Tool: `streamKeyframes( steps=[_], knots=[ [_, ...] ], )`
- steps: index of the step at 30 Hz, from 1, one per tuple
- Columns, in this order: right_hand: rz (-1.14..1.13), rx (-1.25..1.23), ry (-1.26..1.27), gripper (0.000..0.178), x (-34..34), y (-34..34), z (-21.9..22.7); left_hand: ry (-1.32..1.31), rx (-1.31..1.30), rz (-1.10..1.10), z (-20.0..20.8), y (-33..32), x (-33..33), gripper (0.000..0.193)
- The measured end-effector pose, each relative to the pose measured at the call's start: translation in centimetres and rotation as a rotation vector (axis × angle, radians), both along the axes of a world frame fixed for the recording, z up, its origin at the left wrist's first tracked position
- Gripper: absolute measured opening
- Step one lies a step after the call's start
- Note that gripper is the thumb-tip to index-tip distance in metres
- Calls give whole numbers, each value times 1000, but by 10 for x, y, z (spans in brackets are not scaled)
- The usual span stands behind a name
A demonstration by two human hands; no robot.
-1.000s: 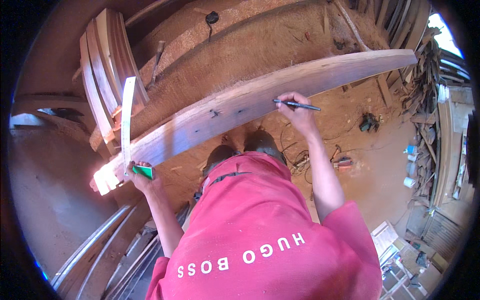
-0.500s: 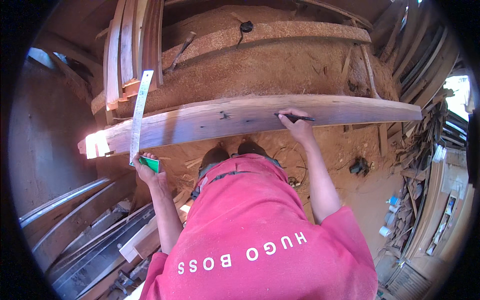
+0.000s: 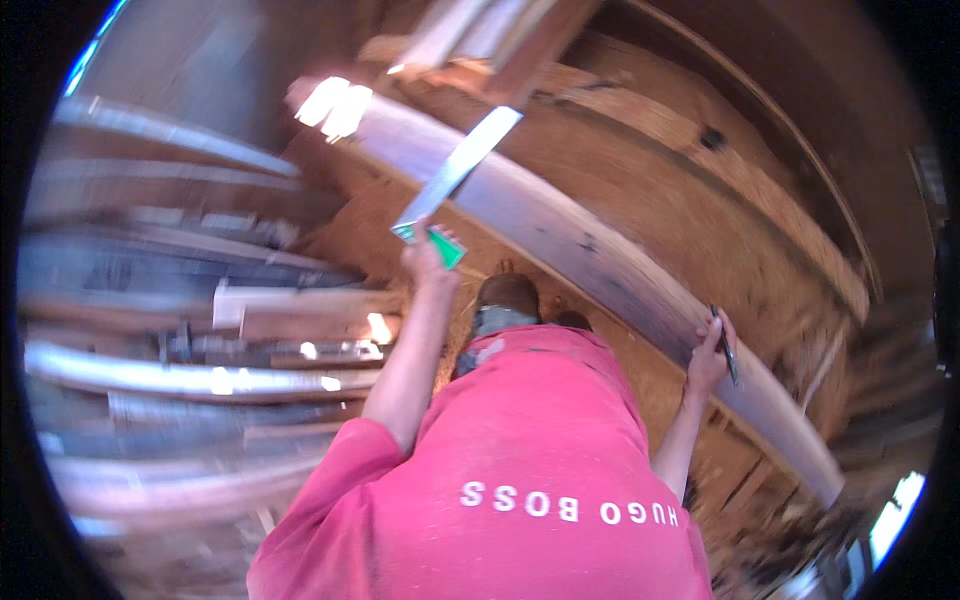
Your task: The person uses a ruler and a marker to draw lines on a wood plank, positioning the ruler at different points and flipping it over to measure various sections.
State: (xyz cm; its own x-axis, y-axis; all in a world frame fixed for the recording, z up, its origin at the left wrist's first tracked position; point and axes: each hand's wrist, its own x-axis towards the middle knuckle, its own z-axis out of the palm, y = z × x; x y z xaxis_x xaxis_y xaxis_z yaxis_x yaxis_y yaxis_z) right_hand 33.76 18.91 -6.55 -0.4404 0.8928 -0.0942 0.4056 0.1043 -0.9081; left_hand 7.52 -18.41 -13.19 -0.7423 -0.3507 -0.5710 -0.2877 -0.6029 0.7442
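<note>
A long wooden plank (image 3: 560,222) runs slantwise from the upper left down to the lower right. My left hand (image 3: 428,258) grips a try square (image 3: 462,165) by its green stock, just off the plank's near edge. The square's metal blade lies across the plank's width and reaches past the far edge. Toward the plank's right part, my right hand (image 3: 708,362) has its fingers closed on a dark pen (image 3: 726,348). Whether the pen's tip touches the wood I cannot tell.
Stacked boards (image 3: 485,45) stand beyond the plank at the top. A sawdust-covered beam (image 3: 780,185) lies behind it on brown sawdust. At left, blurred metal and timber lengths (image 3: 200,370) are piled up. Bright sunlight patches fall on the plank's left end.
The whole view has swung, so the plank now slants down to the right. My right hand with the pen sits further along toward the plank's right end. The left hand still holds the square.
</note>
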Motion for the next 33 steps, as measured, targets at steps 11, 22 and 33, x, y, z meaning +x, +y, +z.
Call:
streamKeyframes(
  steps=[11,22,33],
  knots=[
    [808,372,13,28,-134,-65,4,29,-237,277,-22,-24,-30,23],
    [830,238,-170,29,-256,-149,23,35,-273,193,-18,-74,-97,27],
    [1015,259,-247,30,-358,-223,36,380,-198,612,31,-181,-224,21]
  ],
)
